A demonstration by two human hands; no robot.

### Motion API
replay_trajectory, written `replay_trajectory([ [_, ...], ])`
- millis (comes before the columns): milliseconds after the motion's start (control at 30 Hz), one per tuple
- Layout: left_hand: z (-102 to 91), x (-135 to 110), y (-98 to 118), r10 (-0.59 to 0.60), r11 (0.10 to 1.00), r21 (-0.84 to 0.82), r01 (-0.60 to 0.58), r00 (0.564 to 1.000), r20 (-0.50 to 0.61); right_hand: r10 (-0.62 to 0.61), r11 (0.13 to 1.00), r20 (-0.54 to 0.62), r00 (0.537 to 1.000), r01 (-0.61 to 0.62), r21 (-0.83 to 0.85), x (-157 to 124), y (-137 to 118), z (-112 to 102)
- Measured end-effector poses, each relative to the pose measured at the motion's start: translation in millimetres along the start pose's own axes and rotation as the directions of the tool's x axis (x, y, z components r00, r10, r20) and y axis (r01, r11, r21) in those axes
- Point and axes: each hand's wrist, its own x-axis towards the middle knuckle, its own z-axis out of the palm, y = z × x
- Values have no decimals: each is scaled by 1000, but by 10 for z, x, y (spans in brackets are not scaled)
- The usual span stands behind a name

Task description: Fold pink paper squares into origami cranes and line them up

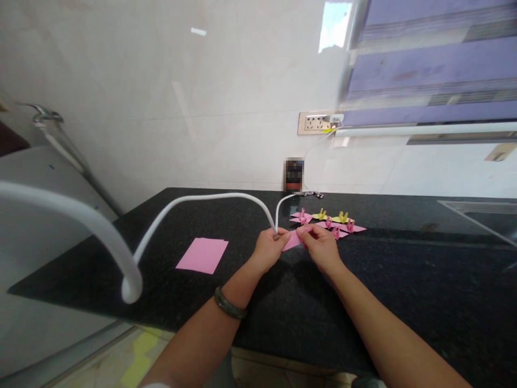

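A small folded piece of pink paper (pixel 292 241) is held between my two hands above the black counter. My left hand (pixel 268 249) pinches its left end between thumb and fingers. On the other end, the thumb and fingertips of my right hand (pixel 322 248) press together on the paper. Just behind my right hand stand several folded paper cranes, pink ones (pixel 302 216) and yellow ones (pixel 343 217); my right hand partly hides some. To the left of my left hand lies a stack of square pink paper (pixel 202 256).
A white bent tube (pixel 238 195) arches across the left and centre, close to my left hand. A pixelated upright device (pixel 294 175) leans at the wall, below a socket (pixel 319 123) with a cable. A sink (pixel 484 215) lies right; the black counter (pixel 161 302) ends in front.
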Motion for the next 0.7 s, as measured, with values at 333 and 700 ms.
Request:
replay_trajectory([
  [333,-50,16,-26,98,977,185,-106,994,52,-123,973,55,991,132,-191,-10,0,9],
  [700,-77,23,-74,236,872,427,-239,970,63,-323,882,158,933,357,-307,20,-29,-19],
])
